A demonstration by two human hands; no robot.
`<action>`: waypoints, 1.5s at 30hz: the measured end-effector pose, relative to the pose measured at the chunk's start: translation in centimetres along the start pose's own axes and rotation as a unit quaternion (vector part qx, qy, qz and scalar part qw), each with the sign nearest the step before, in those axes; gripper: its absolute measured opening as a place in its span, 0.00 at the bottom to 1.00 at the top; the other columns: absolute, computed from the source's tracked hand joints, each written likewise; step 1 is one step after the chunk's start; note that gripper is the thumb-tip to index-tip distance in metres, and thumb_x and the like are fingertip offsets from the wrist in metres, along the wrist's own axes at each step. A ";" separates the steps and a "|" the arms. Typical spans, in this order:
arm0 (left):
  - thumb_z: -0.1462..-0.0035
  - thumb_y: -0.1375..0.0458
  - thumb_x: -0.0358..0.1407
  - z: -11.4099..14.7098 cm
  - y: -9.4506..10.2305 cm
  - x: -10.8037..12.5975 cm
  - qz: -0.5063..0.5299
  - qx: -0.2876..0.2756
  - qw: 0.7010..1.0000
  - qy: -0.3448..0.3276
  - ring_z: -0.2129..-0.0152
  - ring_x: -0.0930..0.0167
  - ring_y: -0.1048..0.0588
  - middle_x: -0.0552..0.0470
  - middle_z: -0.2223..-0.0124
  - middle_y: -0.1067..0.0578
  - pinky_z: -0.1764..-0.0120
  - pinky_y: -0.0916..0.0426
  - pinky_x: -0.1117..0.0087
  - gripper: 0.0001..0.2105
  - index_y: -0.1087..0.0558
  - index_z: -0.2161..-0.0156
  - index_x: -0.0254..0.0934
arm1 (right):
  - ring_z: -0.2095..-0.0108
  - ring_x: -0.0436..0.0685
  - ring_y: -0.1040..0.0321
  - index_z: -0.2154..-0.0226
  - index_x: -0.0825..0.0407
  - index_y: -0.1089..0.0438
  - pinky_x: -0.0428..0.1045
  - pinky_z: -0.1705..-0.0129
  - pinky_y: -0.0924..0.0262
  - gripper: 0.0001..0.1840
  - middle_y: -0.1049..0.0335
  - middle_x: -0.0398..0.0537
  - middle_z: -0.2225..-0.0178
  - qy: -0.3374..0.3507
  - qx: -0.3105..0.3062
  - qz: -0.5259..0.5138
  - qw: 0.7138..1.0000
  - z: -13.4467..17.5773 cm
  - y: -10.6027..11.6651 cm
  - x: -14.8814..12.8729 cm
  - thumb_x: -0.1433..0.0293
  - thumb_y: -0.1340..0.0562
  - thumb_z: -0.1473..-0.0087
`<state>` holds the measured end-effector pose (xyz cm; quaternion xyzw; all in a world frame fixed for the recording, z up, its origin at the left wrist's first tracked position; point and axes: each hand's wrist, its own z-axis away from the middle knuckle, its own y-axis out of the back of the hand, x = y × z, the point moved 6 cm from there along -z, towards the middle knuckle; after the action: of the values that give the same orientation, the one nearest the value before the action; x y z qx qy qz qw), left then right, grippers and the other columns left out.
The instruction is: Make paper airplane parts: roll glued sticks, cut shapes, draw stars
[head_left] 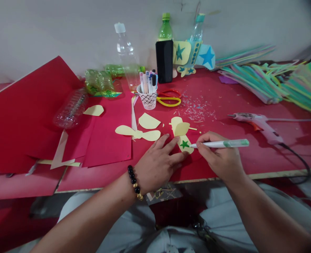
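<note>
My right hand [220, 154] grips a white marker [218, 144] with green ends, its tip at the edge of a green star. That star is drawn on a pale yellow paper cutout [181, 130] with several rounded lobes, lying on the red table. My left hand [159, 160] lies flat with fingers spread, its fingertips on and beside the cutout's lower lobe. Just beyond the left fingers are a propeller-shaped yellow cutout [149, 135] and a yellow paper piece [149, 121].
A paper cup [148, 101] of pens stands near scissors [169, 102]. A glue gun [258, 123] with a cord lies right. Red sheets [110, 133] and a clear bottle [71, 109] are left. A phone [164, 61] and decorated bottles stand behind; pipe cleaners [260, 84] pile at back right.
</note>
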<state>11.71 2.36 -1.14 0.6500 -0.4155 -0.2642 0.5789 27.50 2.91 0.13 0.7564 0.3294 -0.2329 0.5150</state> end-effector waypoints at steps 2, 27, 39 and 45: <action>0.34 0.54 0.36 0.0 0.0 0.0 0.001 -0.001 1.000 0.003 0.39 0.65 0.42 0.44 0.39 0.36 0.37 0.53 0.52 0.17 0.36 0.42 0.41 | 0.74 0.52 0.36 0.74 0.50 0.34 0.46 0.71 0.43 0.05 0.33 0.41 0.76 0.001 0.000 -0.002 1.000 0.1 0.0 0.0 0.72 0.41 0.47; 0.36 0.50 0.36 0.0 0.3 0.1 -0.013 -0.001 1.000 -0.019 0.40 0.66 0.41 0.49 0.44 0.30 0.37 0.52 0.52 0.18 0.36 0.42 0.44 | 0.67 0.56 0.27 0.57 0.50 0.31 0.54 0.61 0.31 0.11 0.26 0.48 0.66 -0.037 0.163 -0.163 0.973 0.6 2.2 0.4 0.65 0.43 0.41; 0.37 0.50 0.39 0.7 2.8 0.6 0.042 0.007 0.999 0.015 0.43 0.63 0.37 0.47 0.39 0.36 0.41 0.41 0.55 0.17 0.33 0.44 0.44 | 0.72 0.52 0.34 0.57 0.49 0.33 0.46 0.69 0.38 0.15 0.30 0.43 0.68 -0.016 -0.005 -0.133 0.991 -0.7 0.2 0.4 0.73 0.40 0.50; 0.37 0.51 0.33 0.8 6.1 -0.6 0.134 0.103 0.985 0.035 0.51 0.67 0.30 0.48 0.46 0.28 0.48 0.34 0.60 0.13 0.29 0.50 0.41 | 0.73 0.51 0.35 0.64 0.50 0.33 0.45 0.70 0.42 0.13 0.31 0.41 0.72 0.013 -0.019 -0.099 0.995 -1.2 1.1 -1.6 0.78 0.43 0.54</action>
<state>9.30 2.57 4.59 0.6538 -0.5028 -0.1170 0.5532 27.25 3.28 2.37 0.7131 0.4136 -0.2665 0.4994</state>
